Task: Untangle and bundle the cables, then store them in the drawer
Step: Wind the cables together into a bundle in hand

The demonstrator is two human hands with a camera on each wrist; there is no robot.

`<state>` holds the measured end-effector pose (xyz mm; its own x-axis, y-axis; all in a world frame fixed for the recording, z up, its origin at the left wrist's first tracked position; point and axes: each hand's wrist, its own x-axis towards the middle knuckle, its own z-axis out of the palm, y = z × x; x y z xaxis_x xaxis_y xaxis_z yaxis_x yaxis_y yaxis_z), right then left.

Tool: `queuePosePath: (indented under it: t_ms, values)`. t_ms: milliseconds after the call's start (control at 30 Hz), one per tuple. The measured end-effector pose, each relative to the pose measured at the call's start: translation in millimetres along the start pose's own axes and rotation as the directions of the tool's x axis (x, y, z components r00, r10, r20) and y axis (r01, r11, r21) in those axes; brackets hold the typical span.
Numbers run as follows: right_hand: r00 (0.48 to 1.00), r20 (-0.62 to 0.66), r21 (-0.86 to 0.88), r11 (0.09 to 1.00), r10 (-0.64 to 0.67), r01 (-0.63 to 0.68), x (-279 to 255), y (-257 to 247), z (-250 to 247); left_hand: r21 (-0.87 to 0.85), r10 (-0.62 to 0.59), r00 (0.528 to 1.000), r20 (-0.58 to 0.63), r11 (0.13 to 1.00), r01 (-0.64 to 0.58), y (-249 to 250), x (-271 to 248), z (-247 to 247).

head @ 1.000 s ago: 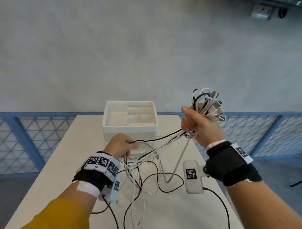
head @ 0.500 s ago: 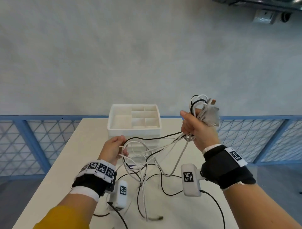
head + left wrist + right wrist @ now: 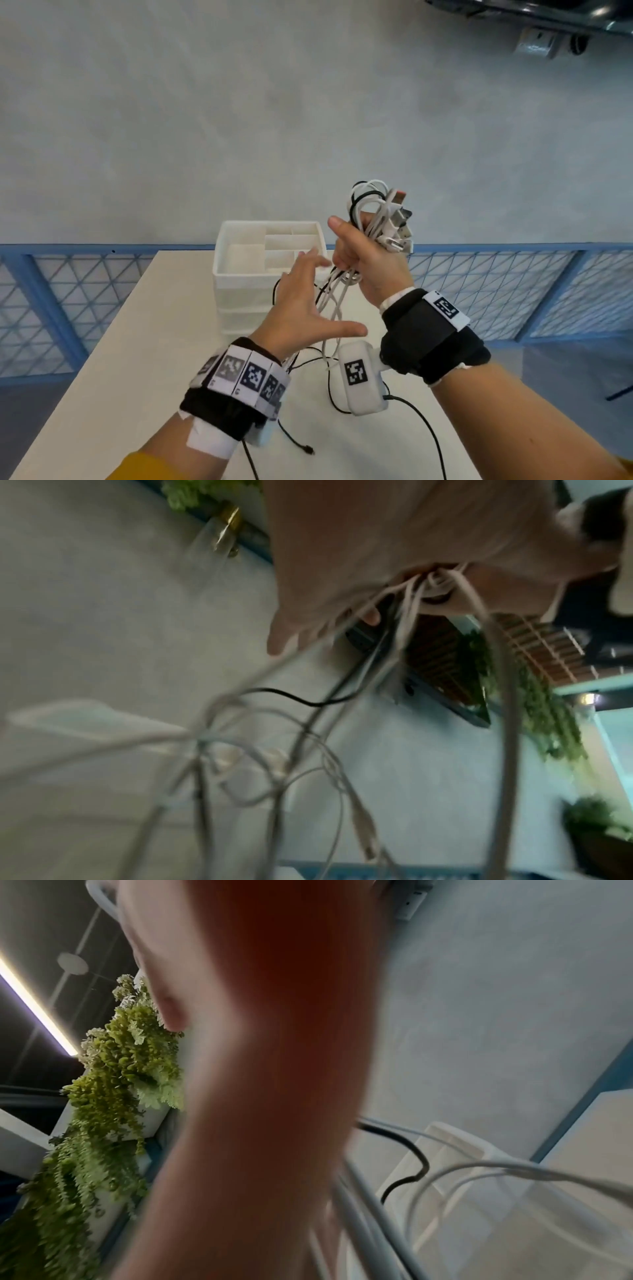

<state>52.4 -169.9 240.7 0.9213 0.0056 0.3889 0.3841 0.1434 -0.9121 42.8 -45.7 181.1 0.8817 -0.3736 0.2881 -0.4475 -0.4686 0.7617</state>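
Observation:
My right hand (image 3: 363,260) is raised above the table and grips a bunch of white and black cables (image 3: 380,212), with loops and USB plugs sticking out above the fist. Loose cable strands (image 3: 330,308) hang from the fist down to the table. My left hand (image 3: 301,301) is spread, fingers straight, just left of these strands and below the right fist, holding nothing. In the left wrist view the hanging cables (image 3: 308,750) are blurred under the right hand (image 3: 411,547). The white drawer unit (image 3: 239,294) stands behind the hands, its top tray divided into compartments.
The white table (image 3: 137,359) has a black cable end (image 3: 298,442) lying near its front. A blue mesh railing (image 3: 513,291) runs behind the table, before a grey wall. The wrist camera boxes hang under both wrists.
My left hand has let go of the strands it held low over the table and has risen, fingers spread, toward the right fist. The right hand has stayed raised with the bunch.

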Motion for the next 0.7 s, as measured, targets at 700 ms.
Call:
queuePosePath:
  t_ms: [700]
  values:
    - [0.907,0.183,-0.685,0.711,0.379,-0.158,-34,32,-45,0.358,0.078,0.985,0.155,0.925,-0.129,-3,16,-16]
